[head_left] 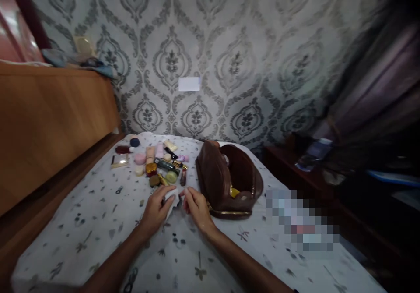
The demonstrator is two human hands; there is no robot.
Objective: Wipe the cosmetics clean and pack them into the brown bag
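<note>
Partly hidden: a crumpled white cloth (pixel 172 195), pinched in the left hand (pixel 159 207), with a dark object at its edge too small to identify. The right hand (pixel 197 205) is curled beside it; whether its fingers grip anything cannot be told. Landmark: the open brown leather-like bag (pixel 213 179), its interior dark. The cloth lies between the hands, to the near left of the bag. Left of the bag, assorted small cosmetic containers (pixel 166 165) rest on a white leaf-printed sheet (pixel 98 223); behind it, grey-patterned wallpaper (pixel 203 34); right, a pixelated patch (pixel 302 223).
</note>
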